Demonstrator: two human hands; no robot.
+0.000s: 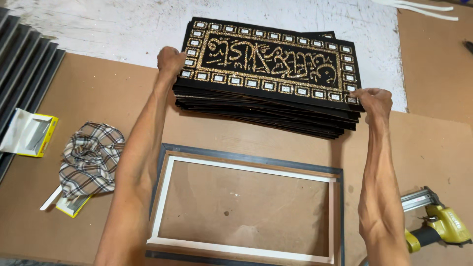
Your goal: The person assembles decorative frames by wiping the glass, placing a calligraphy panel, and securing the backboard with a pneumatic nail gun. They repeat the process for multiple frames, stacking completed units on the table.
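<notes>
Both hands grip the top black panel (268,61) of a stack of panels (266,111): the left hand (170,60) is closed over its left edge, the right hand (373,102) pinches its near right corner. One stack, too many panels to count, lies on a brown board worktop (98,93). The top panel is oblong, black, with gold glitter ornament and a border of small pale squares. One empty frame (246,165), dark outside and pale wood inside, lies flat just in front of the stack, between the forearms. One plaid cloth (91,157) and one yellow-edged open box (29,133) lie at left; one yellow nail gun (438,224) rests at right.
</notes>
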